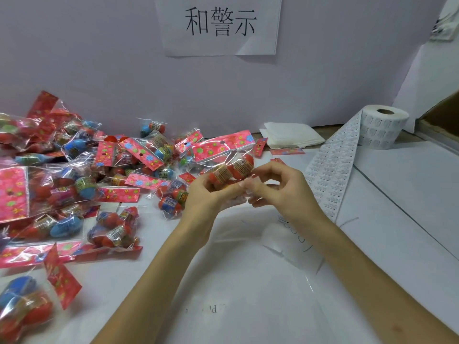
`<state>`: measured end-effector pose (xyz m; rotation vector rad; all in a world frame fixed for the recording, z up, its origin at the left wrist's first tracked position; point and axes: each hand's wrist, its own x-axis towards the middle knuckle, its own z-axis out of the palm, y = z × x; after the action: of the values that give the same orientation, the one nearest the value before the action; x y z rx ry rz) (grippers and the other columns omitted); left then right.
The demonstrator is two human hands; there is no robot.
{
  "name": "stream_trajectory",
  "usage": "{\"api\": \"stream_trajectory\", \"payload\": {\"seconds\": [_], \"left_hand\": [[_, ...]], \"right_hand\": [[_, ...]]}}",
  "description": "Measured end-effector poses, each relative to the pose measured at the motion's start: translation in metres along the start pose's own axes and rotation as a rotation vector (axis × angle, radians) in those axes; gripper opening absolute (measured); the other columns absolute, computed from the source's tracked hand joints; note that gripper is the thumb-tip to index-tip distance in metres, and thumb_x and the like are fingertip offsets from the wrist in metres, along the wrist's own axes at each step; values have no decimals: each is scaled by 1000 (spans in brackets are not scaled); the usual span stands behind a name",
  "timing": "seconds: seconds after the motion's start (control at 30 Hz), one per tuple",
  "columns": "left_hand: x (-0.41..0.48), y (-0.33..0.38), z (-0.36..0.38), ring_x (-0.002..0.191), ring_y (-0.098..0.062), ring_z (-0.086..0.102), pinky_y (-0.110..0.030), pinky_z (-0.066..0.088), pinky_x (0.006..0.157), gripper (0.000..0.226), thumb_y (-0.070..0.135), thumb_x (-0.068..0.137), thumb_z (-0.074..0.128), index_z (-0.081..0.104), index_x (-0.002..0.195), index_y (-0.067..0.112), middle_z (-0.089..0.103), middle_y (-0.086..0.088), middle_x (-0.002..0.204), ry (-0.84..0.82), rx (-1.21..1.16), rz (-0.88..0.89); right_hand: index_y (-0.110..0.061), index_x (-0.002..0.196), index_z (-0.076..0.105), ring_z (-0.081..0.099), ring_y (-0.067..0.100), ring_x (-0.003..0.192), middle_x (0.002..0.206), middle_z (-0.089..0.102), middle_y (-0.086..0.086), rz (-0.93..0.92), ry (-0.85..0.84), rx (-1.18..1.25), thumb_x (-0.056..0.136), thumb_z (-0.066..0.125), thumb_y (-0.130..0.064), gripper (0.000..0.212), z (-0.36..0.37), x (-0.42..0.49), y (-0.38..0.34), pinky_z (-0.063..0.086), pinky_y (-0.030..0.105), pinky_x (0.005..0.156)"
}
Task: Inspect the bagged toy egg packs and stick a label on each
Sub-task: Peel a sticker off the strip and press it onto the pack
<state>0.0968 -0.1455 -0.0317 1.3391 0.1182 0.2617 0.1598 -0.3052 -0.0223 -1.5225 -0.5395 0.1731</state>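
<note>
A clear bag of red toy eggs (233, 167) with a pink flowered header card is held up over the middle of the table. My left hand (206, 197) grips it from below. My right hand (280, 187) pinches at the bag's lower right corner, fingertips meeting my left thumb. Whether a label is under those fingers is hidden. A roll of white printed labels (383, 129) stands at the back right, and its strip (330, 170) trails down toward my right hand.
A big pile of bagged egg packs (69, 175) covers the left half of the table. Folded white tissue (290, 135) lies at the back. A paper sign (218, 23) hangs on the wall. Clear plastic film (285, 247) lies under my forearms.
</note>
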Motion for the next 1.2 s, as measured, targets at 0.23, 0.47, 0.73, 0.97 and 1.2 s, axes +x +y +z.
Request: {"api": "stream_trajectory", "payload": {"seconds": [0.23, 0.47, 0.73, 0.97, 1.2], "left_hand": [[2, 0, -6, 108, -37, 72, -41, 60, 93, 53, 14, 78, 84, 65, 127, 3, 73, -19, 116, -107, -62, -68], [1, 0, 1, 107, -36, 73, -42, 59, 95, 65, 10, 73, 86, 60, 132, 5, 73, -19, 117, -130, -27, -46], [2, 1, -5, 98, -33, 76, -33, 62, 81, 56, 5, 69, 85, 66, 121, 8, 78, -13, 104, -147, -36, -64], [2, 2, -5, 101, -36, 75, -38, 62, 85, 60, 6, 70, 85, 62, 125, 4, 76, -18, 110, -110, -43, -41], [0, 4, -2, 107, -34, 73, -45, 59, 96, 53, 25, 79, 82, 64, 126, 8, 75, -17, 115, -96, -72, -57]], "right_hand": [[-15, 82, 77, 72, 26, 71, 81, 65, 9, 33, -39, 104, 75, 79, -22, 10, -5, 1, -1, 60, 33, 63], [-7, 86, 75, 72, 26, 73, 74, 64, 4, 0, -8, 53, 84, 78, -12, 6, -5, 0, -2, 61, 34, 63], [-19, 77, 80, 75, 22, 74, 76, 71, 5, 85, -98, 137, 70, 81, -29, 12, -9, 0, -5, 60, 29, 64], [-14, 90, 78, 76, 27, 77, 88, 76, 11, 117, -110, 188, 80, 73, -28, 18, -10, 1, -3, 61, 30, 68], [-11, 106, 77, 76, 32, 89, 101, 70, 23, 46, -100, 115, 87, 75, -6, 20, -10, 3, 0, 62, 33, 74]]}}
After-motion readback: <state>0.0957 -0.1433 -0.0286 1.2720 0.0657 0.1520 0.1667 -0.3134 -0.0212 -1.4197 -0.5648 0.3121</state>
